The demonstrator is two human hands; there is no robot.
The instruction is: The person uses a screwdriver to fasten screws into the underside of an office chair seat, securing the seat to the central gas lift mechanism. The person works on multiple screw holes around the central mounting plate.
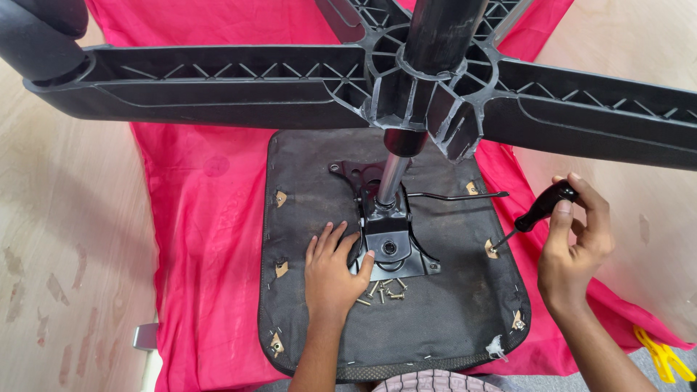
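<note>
Black chair base point(305, 80) overhead, right grip point(573, 250) closed on screwdriver point(537, 212), left hand point(330, 272) flat on seat underside point(435, 312)

The black plastic star-shaped chair base point(435, 80) bars my reach from above; bare black fabric seat underside point(450, 312) lies open below it.

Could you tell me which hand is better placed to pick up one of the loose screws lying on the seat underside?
Left, probably: the left hand rests beside the loose screws, while the right hand holds the screwdriver.
</note>
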